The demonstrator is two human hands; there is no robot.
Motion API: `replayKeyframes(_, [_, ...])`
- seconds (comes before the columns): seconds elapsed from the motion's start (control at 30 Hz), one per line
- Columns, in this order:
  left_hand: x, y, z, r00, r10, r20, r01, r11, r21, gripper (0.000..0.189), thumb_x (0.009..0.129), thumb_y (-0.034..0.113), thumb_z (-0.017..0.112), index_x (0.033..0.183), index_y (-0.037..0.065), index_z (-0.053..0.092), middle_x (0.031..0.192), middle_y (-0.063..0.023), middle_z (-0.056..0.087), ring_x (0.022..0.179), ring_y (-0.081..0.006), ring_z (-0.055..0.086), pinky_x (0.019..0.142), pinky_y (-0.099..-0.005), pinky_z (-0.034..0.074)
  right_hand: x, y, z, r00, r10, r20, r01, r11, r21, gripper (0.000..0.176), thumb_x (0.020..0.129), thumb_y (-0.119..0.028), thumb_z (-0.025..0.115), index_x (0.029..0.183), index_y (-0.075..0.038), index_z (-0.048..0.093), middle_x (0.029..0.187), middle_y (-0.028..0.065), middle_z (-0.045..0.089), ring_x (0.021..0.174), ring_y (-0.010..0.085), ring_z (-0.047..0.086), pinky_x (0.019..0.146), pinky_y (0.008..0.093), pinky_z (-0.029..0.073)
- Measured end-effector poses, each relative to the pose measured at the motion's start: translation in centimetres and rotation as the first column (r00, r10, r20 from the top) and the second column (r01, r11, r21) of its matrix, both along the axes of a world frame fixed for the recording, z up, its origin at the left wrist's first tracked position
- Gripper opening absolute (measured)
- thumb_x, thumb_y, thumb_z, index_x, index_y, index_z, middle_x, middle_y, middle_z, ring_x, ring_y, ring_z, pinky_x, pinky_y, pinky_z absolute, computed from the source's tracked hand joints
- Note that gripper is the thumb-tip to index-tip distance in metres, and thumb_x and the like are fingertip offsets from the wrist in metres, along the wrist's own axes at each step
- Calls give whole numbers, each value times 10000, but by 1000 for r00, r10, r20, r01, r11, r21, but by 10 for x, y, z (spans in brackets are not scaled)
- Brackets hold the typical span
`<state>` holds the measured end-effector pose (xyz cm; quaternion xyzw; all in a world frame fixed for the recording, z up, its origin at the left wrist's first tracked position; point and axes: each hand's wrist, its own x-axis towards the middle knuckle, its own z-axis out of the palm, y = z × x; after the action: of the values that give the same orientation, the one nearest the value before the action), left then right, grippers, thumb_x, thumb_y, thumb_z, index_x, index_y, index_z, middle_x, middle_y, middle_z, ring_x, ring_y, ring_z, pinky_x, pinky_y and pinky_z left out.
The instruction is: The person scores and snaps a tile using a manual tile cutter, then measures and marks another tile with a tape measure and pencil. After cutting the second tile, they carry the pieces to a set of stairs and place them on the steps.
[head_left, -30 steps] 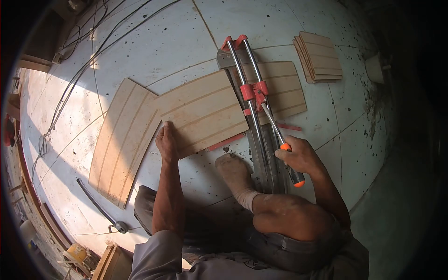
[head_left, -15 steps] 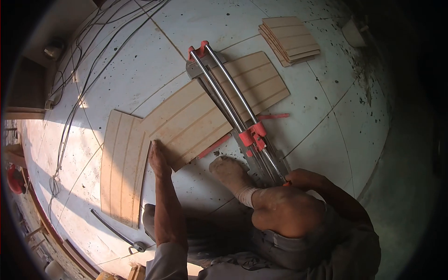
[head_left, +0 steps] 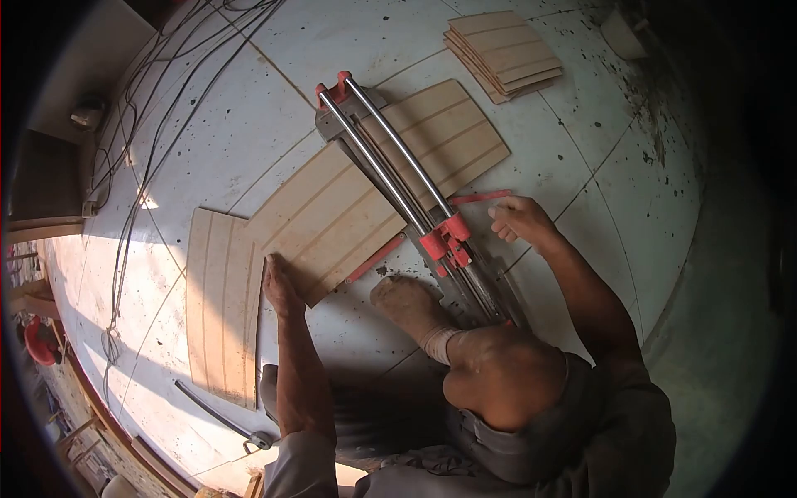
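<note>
Now, head view: a beige striped rectangular tile (head_left: 328, 214) lies beneath the shiny steel rails (head_left: 399, 147) of a red-and-grey cutter (head_left: 446, 238); the left hand (head_left: 282, 288) touches its corner, grip unclear; the half-curled right hand (head_left: 523, 222) is empty. A pale bucket-like vessel's (head_left: 621, 35) contents are hidden.

Dark cables (head_left: 143, 173) lie across the pale, speckled floor (head_left: 573, 266).

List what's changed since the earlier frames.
The red carriage has slid along the rails toward the person. The right hand has let go of the handle and is now empty, beside the red bar. The camera view has shifted too.

Unchanged: left hand at the near edge of the tile under the rails; tile stack untouched.
</note>
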<state>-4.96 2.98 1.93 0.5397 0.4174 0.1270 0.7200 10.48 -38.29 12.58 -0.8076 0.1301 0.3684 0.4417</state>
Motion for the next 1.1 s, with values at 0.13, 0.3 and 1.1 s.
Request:
replayKeyframes(0.13, [-3, 1, -2, 999, -4, -53, 7, 998, 57, 615, 943, 458, 457, 1281, -55, 482, 1207, -138, 542, 1091, -209, 503, 937, -315, 404, 33, 33, -57, 929, -368, -29, 365, 906, 213, 424, 840, -341, 610, 1032, 34, 564, 866, 161, 613, 687, 211, 608, 601, 327, 535])
replayKeyframes(0.3, [-4, 5, -9, 996, -3, -84, 5, 1000, 18, 630, 937, 468, 463, 1286, -57, 476, 1221, -142, 537, 1095, -216, 503, 942, -322, 401, 51, 57, -73, 871, -475, -129, 490, 858, 151, 484, 831, -335, 618, 1155, 0, 488, 921, 182, 593, 754, 274, 623, 578, 328, 531])
replayKeyframes(1.1, [0, 8, -23, 990, 91, -111, -84, 994, 67, 616, 952, 453, 440, 1268, -75, 484, 1228, -174, 536, 1100, -245, 516, 942, -329, 417, 79, 30, -98, 594, -776, -215, 638, 291, 712, 449, 878, -265, 578, 1270, -73, 469, 1218, 92, 534, 1132, 262, 507, 966, 438, 407])
